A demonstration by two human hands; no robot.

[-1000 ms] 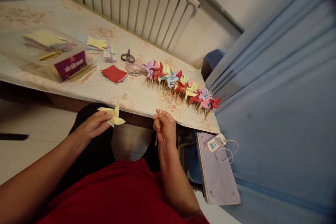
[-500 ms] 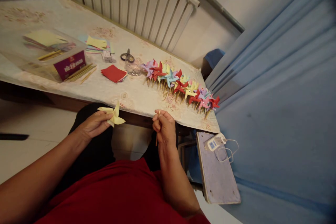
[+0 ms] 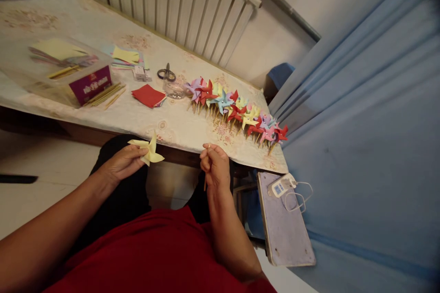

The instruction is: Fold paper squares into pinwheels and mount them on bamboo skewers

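Observation:
My left hand [image 3: 125,161] pinches a yellow paper pinwheel head [image 3: 151,151] between thumb and fingers, just off the table's front edge. To its right, above my knee, my right hand [image 3: 217,165] is closed round a thin wooden stick [image 3: 205,182]; the lower end shows beneath the fingers and a tip shows at the thumb. The two hands are apart. On the table beyond them stands a row of finished pinwheels [image 3: 237,113] in red, yellow, blue, pink and purple, on sticks.
The flowered table [image 3: 185,132] carries red paper squares [image 3: 149,95], scissors [image 3: 167,73], a small clear container [image 3: 175,90], loose sticks [image 3: 106,95], a plastic box [image 3: 91,84] and a stack of coloured paper [image 3: 126,56]. At right, a stool [image 3: 290,238] holds a power strip [image 3: 282,186] with a white cable.

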